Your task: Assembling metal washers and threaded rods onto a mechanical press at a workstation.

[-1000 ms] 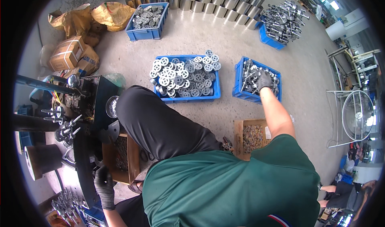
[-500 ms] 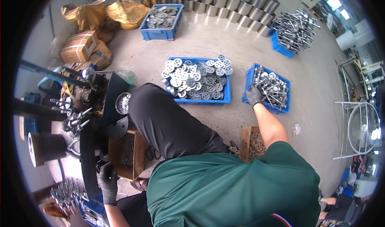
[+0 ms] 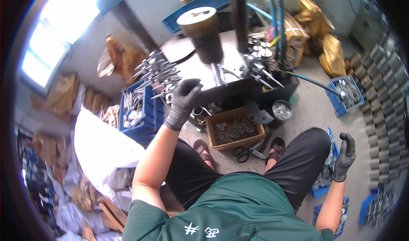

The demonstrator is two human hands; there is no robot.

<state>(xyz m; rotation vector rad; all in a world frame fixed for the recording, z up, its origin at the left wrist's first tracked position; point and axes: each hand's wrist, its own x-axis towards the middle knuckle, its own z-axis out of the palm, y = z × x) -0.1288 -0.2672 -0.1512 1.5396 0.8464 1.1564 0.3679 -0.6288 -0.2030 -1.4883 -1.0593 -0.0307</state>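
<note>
My left hand [image 3: 181,104], in a grey glove, is raised beside the front edge of the machine table [image 3: 230,51]. Its fingers are curved with a gap to the thumb, and I see nothing in them. Several metal shafts with discs [image 3: 159,73] stand on the table close to that hand. At the right, my gloved right hand [image 3: 345,158] is held up, fingers extended and slightly bent, with no object visible in it. Beneath it is a blue crate of metal wheels [image 3: 321,183], partly hidden by my knee. A thick dark cylinder with a pale top [image 3: 204,32] rises from the table.
Below the table, an open box [image 3: 211,132] holds small round metal parts. Scissors [image 3: 243,155] lie on the floor by my feet, and a bowl of small parts [image 3: 282,110] stands nearby. A white sack [image 3: 100,151] is at left; metal tubes [image 3: 383,113] are stacked at right.
The view has swung left toward the machine table. My right hand has come away from the crate of metal rods and is raised. My left hand is now higher, beside the shafts.
</note>
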